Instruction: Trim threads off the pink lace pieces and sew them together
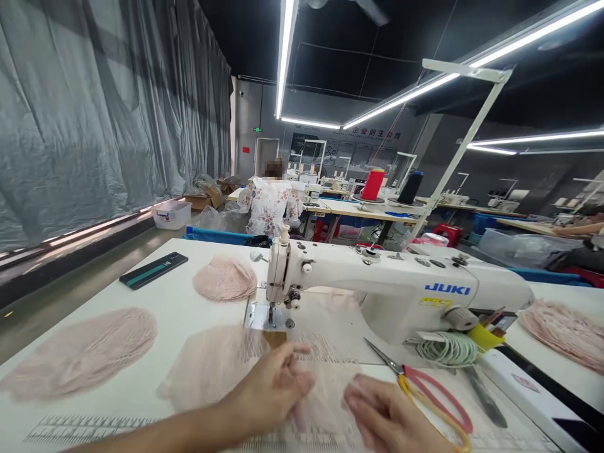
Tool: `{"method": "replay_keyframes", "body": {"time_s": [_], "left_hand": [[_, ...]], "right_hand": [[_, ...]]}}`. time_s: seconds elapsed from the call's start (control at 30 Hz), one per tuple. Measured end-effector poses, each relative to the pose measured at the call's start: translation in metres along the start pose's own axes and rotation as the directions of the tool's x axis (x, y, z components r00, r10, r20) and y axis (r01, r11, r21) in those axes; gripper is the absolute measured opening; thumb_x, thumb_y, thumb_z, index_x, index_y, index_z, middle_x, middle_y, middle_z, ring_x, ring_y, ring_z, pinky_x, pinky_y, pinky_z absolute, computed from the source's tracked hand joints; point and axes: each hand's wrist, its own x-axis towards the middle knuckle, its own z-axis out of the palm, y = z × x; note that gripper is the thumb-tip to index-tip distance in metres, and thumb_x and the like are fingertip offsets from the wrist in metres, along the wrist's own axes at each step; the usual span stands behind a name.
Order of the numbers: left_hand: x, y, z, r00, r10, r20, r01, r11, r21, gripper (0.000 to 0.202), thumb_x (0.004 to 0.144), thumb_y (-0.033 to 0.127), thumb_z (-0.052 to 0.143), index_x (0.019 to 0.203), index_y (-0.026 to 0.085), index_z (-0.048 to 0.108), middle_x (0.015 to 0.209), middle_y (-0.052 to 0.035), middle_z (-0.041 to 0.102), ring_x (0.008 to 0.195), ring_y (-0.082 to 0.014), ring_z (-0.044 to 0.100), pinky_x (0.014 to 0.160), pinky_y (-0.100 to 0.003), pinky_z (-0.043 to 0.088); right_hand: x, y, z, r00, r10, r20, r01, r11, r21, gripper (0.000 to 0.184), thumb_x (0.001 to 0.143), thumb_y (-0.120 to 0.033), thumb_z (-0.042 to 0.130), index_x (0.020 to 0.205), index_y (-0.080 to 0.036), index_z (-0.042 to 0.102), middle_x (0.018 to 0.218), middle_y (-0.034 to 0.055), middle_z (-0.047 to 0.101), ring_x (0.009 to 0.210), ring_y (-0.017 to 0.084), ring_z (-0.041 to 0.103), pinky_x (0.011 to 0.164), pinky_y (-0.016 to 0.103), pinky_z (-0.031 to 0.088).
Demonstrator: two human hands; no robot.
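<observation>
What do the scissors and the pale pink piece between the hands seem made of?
Scissors: blades probably metal, grey, slightly shiny; handles likely plastic, evenly red and yellow. Pink piece: matte fabric, perhaps gauze, as it looks sheer; blur hides weave.

The white bench (174,294) bears a sewing machine (401,270); left of it lie pale pink fabric pieces (224,279) and, farther left, a dark flat case (153,270). Scissors (414,394) (red and orange handles), a metal strip (487,397) and a white box (521,399) lie to the right.
</observation>
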Motion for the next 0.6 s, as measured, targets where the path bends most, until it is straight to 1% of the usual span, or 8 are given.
{"method": "replay_keyframes", "body": {"time_s": [0.1,0.2,0.27,0.33,0.43,0.5,0.53,0.6], "left_hand": [[0.042,0.011,-0.008,0.999,-0.007,-0.046,0.019,0.964,0.266,0.071,0.078,0.032,0.062,0.14,0.015,0.032,0.103,-0.0091,0.059,0.084,-0.0207,0.06,0.076,-0.032,0.048],[0.049,0.01,-0.021,0.964,0.243,-0.109,-0.139,0.807,0.573,0.058,0.082,0.02,0.054,0.137,0.019,0.037,0.122,-0.0121,0.052,0.11,-0.0261,0.051,0.09,-0.038,0.044],[0.034,0.006,-0.035,0.887,0.448,-0.111,-0.247,0.665,0.705,0.044,0.086,0.013,0.044,0.128,0.021,0.045,0.123,-0.0106,0.051,0.111,-0.0249,0.049,0.091,-0.038,0.042],[0.009,-0.001,-0.052,0.836,0.544,-0.076,-0.28,0.541,0.793,0.034,0.088,0.009,0.038,0.117,0.021,0.051,0.115,-0.0084,0.054,0.101,-0.0221,0.052,0.087,-0.036,0.043],[-0.029,-0.017,-0.074,0.899,0.437,-0.019,-0.202,0.453,0.868,0.028,0.088,0.009,0.042,0.11,0.022,0.053,0.109,-0.0061,0.057,0.092,-0.0203,0.053,0.081,-0.033,0.042],[-0.045,-0.034,-0.082,0.961,0.275,-0.003,-0.11,0.395,0.912,0.019,0.088,0.016,0.052,0.106,0.023,0.054,0.104,-0.0054,0.058,0.088,-0.021,0.054,0.076,-0.032,0.042],[-0.049,-0.044,-0.083,0.977,0.212,0.004,-0.08,0.35,0.933,0.016,0.087,0.023,0.058,0.103,0.023,0.055,0.101,-0.0058,0.058,0.086,-0.0218,0.053,0.074,-0.032,0.042],[-0.049,-0.062,-0.081,0.984,0.176,0.012,-0.058,0.257,0.965,0.027,0.082,0.04,0.066,0.1,0.022,0.057,0.099,-0.0074,0.058,0.082,-0.0235,0.053,0.07,-0.033,0.041]], "right_hand": [[0.039,0.012,-0.013,0.989,0.073,-0.126,-0.092,0.983,-0.157,0.033,0.089,-0.047,0.027,0.083,-0.022,0.048,0.05,-0.0062,0.045,0.042,0.013,0.045,0.042,0.022,0.037],[0.065,0.028,-0.013,0.975,0.079,-0.209,-0.141,0.942,-0.304,0.029,0.085,-0.038,0.033,0.104,-0.022,0.049,0.061,-0.0006,0.059,0.067,0.023,0.06,0.063,0.032,0.044],[0.074,0.041,-0.012,0.97,0.08,-0.228,-0.165,0.908,-0.385,0.028,0.084,-0.039,0.033,0.097,-0.023,0.051,0.07,0.006,0.066,0.079,0.03,0.064,0.069,0.039,0.042],[0.081,0.058,-0.016,0.969,0.088,-0.233,-0.186,0.878,-0.441,0.029,0.085,-0.04,0.028,0.084,-0.024,0.052,0.072,0.0116,0.067,0.078,0.037,0.065,0.066,0.043,0.04],[0.092,0.093,-0.029,0.96,0.097,-0.264,-0.235,0.793,-0.563,0.031,0.086,-0.041,0.027,0.079,-0.025,0.053,0.066,0.0116,0.068,0.064,0.037,0.067,0.055,0.042,0.039],[0.096,0.108,-0.035,0.943,-0.036,-0.33,-0.217,0.685,-0.695,0.031,0.085,-0.037,0.031,0.082,-0.025,0.059,0.064,0.0103,0.07,0.058,0.036,0.066,0.052,0.044,0.042],[0.095,0.108,-0.036,0.909,-0.203,-0.365,-0.163,0.633,-0.757,0.032,0.084,-0.032,0.031,0.089,-0.024,0.062,0.072,0.0114,0.072,0.06,0.035,0.067,0.055,0.045,0.045],[0.088,0.089,-0.027,0.753,-0.542,-0.372,-0.054,0.513,-0.857,0.038,0.088,-0.027,0.029,0.103,-0.019,0.063,0.088,0.0156,0.072,0.077,0.036,0.068,0.067,0.049,0.049]]}}
